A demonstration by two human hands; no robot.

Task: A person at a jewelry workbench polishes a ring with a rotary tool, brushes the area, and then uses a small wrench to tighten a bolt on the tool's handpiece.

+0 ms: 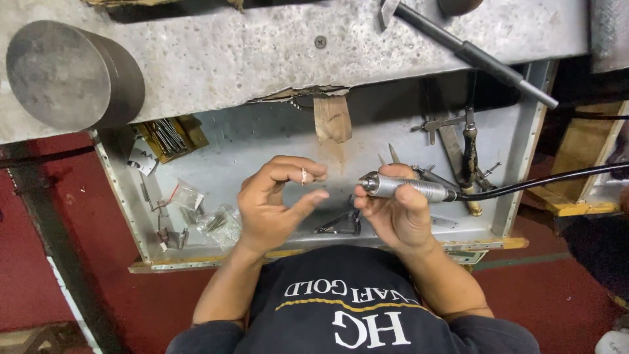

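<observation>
Hands are seen from above over an open metal drawer (262, 141) that is pulled out from under a grey, speckled bench (262, 52). A small pale ring-like piece (304, 176) is pinched between thumb and forefinger of the left hand (272, 203), the other fingers being spread loosely; what the piece is exactly cannot be made out, since most of it is covered by the fingertips. A silver rotary handpiece (400, 187) is clasped in the right hand (396, 213), its grip closed round the barrel with the nose pointed toward the left hand and held just beside the small piece; whether a bit is fitted in the nose cannot be told. A black cable (544, 180) is led from the handpiece off to the right, where it is cut off by the frame edge. Inside the drawer, a small tray of thin metal rods (169, 137) is kept in the far left corner, small clear bags (209, 219) with unclear contents are scattered along the left side, and files and hand tools (462, 154) are piled at the right, partly hidden behind the right hand. A dark triangular tool (341, 224) is half concealed between the two hands. On the bench, a heavy round steel block (69, 75) is set at the left and a dark hammer handle (478, 58) is laid at the right, its head cut off at the top edge.
</observation>
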